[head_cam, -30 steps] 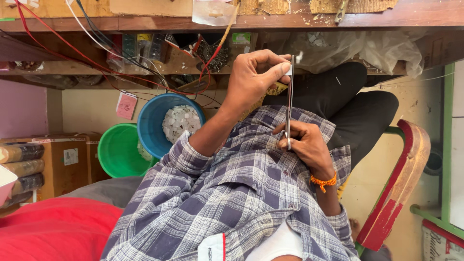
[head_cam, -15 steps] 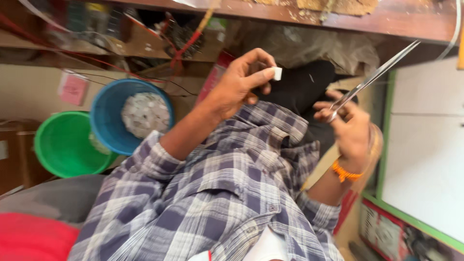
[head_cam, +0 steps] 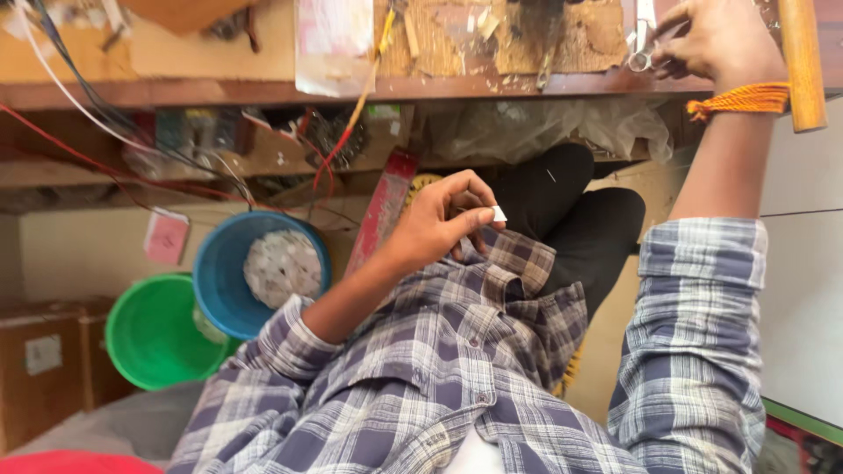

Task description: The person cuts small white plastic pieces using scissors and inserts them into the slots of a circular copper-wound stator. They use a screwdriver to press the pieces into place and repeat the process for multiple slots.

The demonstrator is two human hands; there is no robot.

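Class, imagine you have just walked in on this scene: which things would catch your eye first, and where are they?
First, the left hand at the centre, pinching a small white piece above a checked shirt. Next, the right hand at the top right, an orange thread band on its wrist, reaching onto the cluttered wooden bench. Bright blue and green tubs stand lower left.

I see a tiny white square chip (head_cam: 499,213), flat and pale, pinched at fingertip level above my plaid shirt front, small metal scissors (head_cam: 641,54), partly hidden, lying on the worn bench top
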